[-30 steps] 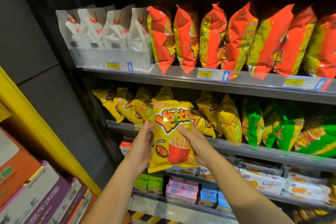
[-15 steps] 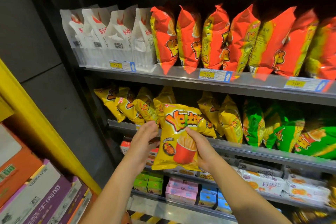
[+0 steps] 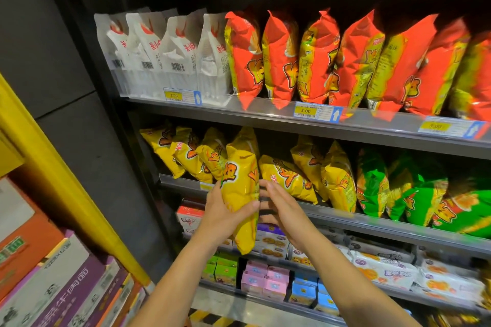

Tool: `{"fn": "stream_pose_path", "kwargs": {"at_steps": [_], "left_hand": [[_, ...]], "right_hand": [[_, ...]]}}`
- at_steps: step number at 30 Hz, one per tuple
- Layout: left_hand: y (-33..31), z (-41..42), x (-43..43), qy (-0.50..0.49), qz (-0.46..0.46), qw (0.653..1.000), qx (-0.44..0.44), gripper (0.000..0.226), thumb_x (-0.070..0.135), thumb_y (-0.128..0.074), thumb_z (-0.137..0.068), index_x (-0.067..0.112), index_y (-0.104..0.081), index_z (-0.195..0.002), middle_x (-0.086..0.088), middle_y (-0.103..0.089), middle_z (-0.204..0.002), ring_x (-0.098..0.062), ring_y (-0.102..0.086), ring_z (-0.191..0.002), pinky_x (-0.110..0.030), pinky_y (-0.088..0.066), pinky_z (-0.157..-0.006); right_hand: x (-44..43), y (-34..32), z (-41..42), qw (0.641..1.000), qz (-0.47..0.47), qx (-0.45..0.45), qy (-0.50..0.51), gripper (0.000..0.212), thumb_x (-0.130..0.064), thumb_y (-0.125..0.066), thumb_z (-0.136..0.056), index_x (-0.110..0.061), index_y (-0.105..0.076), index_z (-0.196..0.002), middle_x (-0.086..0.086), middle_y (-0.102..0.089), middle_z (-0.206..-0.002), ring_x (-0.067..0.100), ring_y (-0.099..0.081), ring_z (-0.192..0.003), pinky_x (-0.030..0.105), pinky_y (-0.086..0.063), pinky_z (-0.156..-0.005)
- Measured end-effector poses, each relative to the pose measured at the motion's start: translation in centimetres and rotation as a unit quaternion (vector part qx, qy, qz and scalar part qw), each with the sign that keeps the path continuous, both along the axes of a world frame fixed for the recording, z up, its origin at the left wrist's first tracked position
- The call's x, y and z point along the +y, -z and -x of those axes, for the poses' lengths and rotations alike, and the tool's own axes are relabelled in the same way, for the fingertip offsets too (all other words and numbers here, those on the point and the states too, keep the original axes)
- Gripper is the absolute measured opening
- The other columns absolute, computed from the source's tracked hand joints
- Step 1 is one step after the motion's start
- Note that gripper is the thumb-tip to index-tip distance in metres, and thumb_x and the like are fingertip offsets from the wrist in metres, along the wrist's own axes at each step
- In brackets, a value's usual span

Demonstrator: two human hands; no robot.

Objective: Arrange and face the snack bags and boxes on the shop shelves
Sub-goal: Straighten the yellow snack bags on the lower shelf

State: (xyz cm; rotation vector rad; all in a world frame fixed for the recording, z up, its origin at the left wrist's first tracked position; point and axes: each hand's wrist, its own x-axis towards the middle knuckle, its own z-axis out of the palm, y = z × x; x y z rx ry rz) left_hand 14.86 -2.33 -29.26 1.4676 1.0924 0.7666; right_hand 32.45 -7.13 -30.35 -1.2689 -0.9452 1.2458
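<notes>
Head: slumped bag (image 3: 288, 180) lies beside held bag (image 3: 242, 170).

Yellow snack bag (image 3: 240, 194): standing upright, turned edge-on, hanging before the middle shelf's (image 3: 372, 223) front edge, near its left end; left hand (image 3: 224, 211) gripping it.

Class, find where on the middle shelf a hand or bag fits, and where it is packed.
Dark gap above the tipped yellow bag, between the held bag and the upright yellow bags. Orange bags and green bags stand packed.
</notes>
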Motion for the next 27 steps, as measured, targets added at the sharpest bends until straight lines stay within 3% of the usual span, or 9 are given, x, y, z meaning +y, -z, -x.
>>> {"fn": "stream_pose_path", "kwargs": {"at_steps": [5, 8, 11, 14, 17, 20, 22, 24, 27], "left_hand": [[0.4, 0.6, 0.1, -0.042, 0.064, 0.994, -0.073, 0.092, 0.046, -0.089, -0.078, 0.037, -0.037, -0.152, 0.007, -0.063, -0.135, -0.017, -0.065, -0.122, -0.051, -0.056, -0.104], [0.5, 0.9, 0.1, -0.032, 0.099, 0.987, -0.121, 0.088, 0.04, -0.089, -0.074, 0.036, -0.042, -0.149, 0.003, -0.069, -0.133, -0.021, -0.07, -0.117, -0.053, -0.058, -0.101], [0.5, 1.0, 0.2, 0.01, 0.135, 0.978, -0.162, 0.079, 0.034, -0.091, -0.076, 0.031, -0.05, -0.144, -0.001, -0.074, -0.129, -0.026, -0.072, -0.117, -0.057, -0.055, -0.103], [0.4, 1.0, 0.3, 0.061, 0.16, 0.969, -0.177, 0.067, 0.032, -0.083, -0.081, 0.031, -0.055, -0.142, -0.005, -0.073, -0.132, -0.031, -0.07, -0.121, -0.06, -0.053, -0.105], [0.4, 1.3, 0.9, 0.072, 0.142, 0.975, -0.152, 0.067, 0.03, -0.086, -0.084, 0.031, -0.056, -0.143, -0.005, -0.072, -0.133, -0.028, -0.07, -0.122, -0.056, -0.055, -0.104], [0.5, 2.0, 1.4, 0.054, 0.078, 0.991, -0.097, 0.086, 0.036, -0.093, -0.076, 0.033, -0.049, -0.149, 0.002, -0.071, -0.133, -0.02, -0.067, -0.125, -0.045, -0.057, -0.102], [0.7, 2.4, 1.5, 0.067, 0.037, 0.996, -0.05, 0.096, 0.044, -0.094, -0.069, 0.038, -0.045, -0.151, 0.006, -0.069, -0.134, -0.016, -0.065, -0.127, -0.045, -0.056, -0.104], [1.1, 2.5, 1.4, 0.076, 0.004, 0.997, -0.016, 0.091, 0.043, -0.094, -0.07, 0.04, -0.046, -0.148, 0.009, -0.07, -0.133, -0.014, -0.067, -0.124, -0.046, -0.055, -0.105], [1.7, 2.3, 1.1, 0.068, -0.042, 0.997, 0.01, 0.075, 0.024, -0.091, -0.079, 0.04, -0.052, -0.141, 0.019, -0.07, -0.127, -0.006, -0.066, -0.121, -0.045, -0.054, -0.108]], "right_hand": [[-0.2, 0.2, -1.1, 0.999, -0.009, 0.035, 0.019, 0.049, -0.045, -0.063, -0.093, -0.016, -0.066, -0.132, 0.016, -0.07, -0.126, 0.03, -0.07, -0.106, 0.046, -0.059, -0.091], [-0.1, 0.5, -1.7, 0.999, 0.004, 0.038, 0.035, 0.05, -0.04, -0.067, -0.088, -0.014, -0.065, -0.131, 0.012, -0.073, -0.122, 0.027, -0.071, -0.11, 0.041, -0.059, -0.092], [-0.1, 0.9, -1.9, 0.998, 0.028, 0.052, -0.019, 0.053, -0.041, -0.067, -0.091, -0.018, -0.06, -0.139, 0.005, -0.073, -0.13, 0.025, -0.067, -0.123, 0.047, -0.054, -0.104], [-0.1, 0.8, -1.9, 0.992, 0.031, 0.1, -0.073, 0.064, -0.044, -0.074, -0.089, -0.015, -0.057, -0.143, 0.01, -0.068, -0.137, 0.029, -0.064, -0.129, 0.052, -0.05, -0.108], [0.0, 0.6, -2.1, 0.993, 0.011, 0.089, -0.078, 0.081, -0.048, -0.086, -0.079, -0.016, -0.053, -0.146, 0.011, -0.067, -0.139, 0.032, -0.064, -0.129, 0.052, -0.051, -0.107], [0.2, 0.9, -2.4, 0.999, -0.013, 0.035, -0.038, 0.073, -0.029, -0.086, -0.082, -0.019, -0.05, -0.146, 0.005, -0.07, -0.135, 0.026, -0.066, -0.126, 0.047, -0.054, -0.104], [0.3, 1.3, -2.5, 0.999, -0.022, -0.009, -0.025, 0.076, -0.021, -0.088, -0.079, -0.021, -0.048, -0.145, 0.002, -0.068, -0.136, 0.02, -0.066, -0.126, 0.041, -0.057, -0.102], [0.4, 1.6, -2.5, 0.998, -0.025, -0.052, -0.025, 0.085, -0.023, -0.094, -0.074, -0.024, -0.047, -0.144, 0.0, -0.066, -0.138, 0.016, -0.065, -0.126, 0.04, -0.056, -0.103], [0.5, 2.3, -2.7, 0.991, -0.025, -0.128, -0.027, 0.089, -0.031, -0.097, -0.065, -0.028, -0.047, -0.139, -0.002, -0.068, -0.133, 0.014, -0.066, -0.123, 0.04, -0.056, -0.103]]}}
